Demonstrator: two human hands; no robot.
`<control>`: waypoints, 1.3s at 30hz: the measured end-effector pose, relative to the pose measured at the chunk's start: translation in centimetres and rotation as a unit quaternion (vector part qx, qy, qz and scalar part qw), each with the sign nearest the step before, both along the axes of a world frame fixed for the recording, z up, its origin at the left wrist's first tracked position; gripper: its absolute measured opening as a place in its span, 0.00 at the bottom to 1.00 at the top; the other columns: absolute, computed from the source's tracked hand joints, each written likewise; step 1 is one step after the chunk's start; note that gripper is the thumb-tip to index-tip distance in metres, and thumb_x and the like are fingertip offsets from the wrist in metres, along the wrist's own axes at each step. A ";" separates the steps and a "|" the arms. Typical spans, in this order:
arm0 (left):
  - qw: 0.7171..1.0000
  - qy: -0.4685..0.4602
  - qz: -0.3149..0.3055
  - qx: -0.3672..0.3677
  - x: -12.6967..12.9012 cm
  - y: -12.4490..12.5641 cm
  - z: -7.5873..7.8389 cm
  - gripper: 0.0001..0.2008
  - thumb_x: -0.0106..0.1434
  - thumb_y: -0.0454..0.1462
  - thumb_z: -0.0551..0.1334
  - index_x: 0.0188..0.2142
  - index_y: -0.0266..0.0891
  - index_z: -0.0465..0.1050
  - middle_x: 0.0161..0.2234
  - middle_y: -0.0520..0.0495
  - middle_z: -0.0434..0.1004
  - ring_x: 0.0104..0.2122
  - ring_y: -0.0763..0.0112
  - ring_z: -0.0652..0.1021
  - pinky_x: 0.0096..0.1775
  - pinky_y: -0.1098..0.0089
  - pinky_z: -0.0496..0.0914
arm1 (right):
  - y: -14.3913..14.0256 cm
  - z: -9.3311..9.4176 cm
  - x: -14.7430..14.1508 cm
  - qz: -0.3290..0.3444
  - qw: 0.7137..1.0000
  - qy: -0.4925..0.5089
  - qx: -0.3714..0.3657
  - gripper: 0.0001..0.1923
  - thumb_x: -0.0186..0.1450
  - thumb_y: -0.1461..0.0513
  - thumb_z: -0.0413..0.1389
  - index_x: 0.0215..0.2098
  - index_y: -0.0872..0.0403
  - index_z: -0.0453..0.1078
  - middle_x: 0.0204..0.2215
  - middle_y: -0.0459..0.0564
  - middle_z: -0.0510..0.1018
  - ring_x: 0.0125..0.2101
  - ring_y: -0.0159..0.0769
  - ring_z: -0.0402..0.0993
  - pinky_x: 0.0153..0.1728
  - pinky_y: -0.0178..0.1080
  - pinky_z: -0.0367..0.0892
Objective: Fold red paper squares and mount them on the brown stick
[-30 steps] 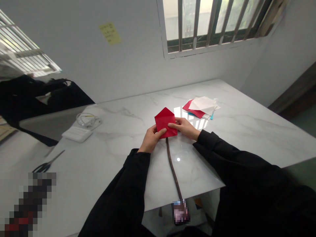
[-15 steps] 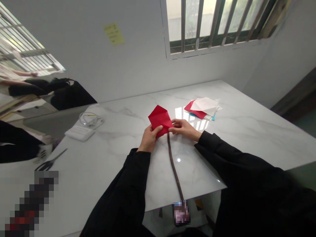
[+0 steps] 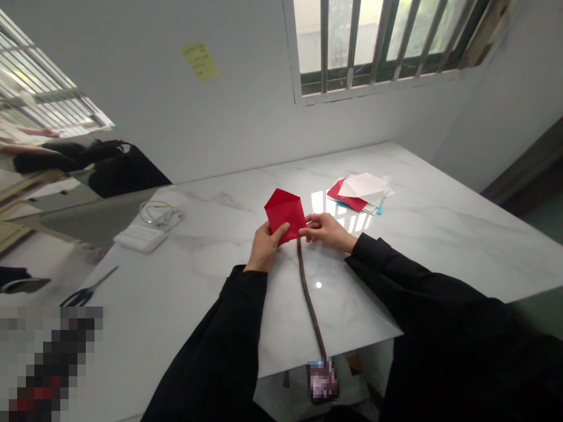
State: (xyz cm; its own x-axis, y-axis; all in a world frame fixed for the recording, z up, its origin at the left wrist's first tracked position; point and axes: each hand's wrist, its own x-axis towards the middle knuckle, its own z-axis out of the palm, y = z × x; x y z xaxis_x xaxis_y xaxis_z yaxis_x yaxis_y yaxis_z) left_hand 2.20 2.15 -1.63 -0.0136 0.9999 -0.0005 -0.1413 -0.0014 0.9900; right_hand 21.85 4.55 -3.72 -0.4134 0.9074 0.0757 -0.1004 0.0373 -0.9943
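Two bare hands on one piece of folded red paper (image 3: 284,212), held up over the near-middle of a marble-patterned table (image 3: 215,305). Paper has a five-sided outline, peak pointing away from the wearer; a crease crosses it below the peak, and the part above the crease looks darker.

Left hand (image 3: 263,247): clamped on the lower left of the paper. Thumb lies flat on the front face, pointing inward; the other fingers are behind the sheet, mostly hidden, their spacing not readable.

Right hand (image 3: 328,230): at the lower right corner. Thumb tip and bent forefinger close on the corner in a light pinch; remaining fingers curl beneath, partly hidden. Palm is clear of the sheet.

Brown cord (image 3: 309,299): runs from below the paper's lower edge to the near table edge; its far end is hidden.

Beyond the right hand, well apart from it: loose paper stack (image 3: 361,189), white on top, red and blue showing at the sides. Left side of table: black-handled scissors (image 3: 88,291), white flat box (image 3: 139,238), coiled pale cable (image 3: 160,214) just behind the box.
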 end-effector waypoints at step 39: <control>0.996 0.053 -0.070 -0.030 -2.5 0.0 1.6 0.28 0.52 0.50 0.79 0.45 0.38 0.76 0.37 0.47 0.82 0.32 0.70 0.79 0.37 0.69 0.74 | 0.2 0.3 0.1 -0.034 0.999 -0.006 -0.004 0.23 0.59 0.45 0.70 0.37 0.57 0.78 0.24 0.48 0.78 0.24 0.32 0.71 0.26 0.35 0.65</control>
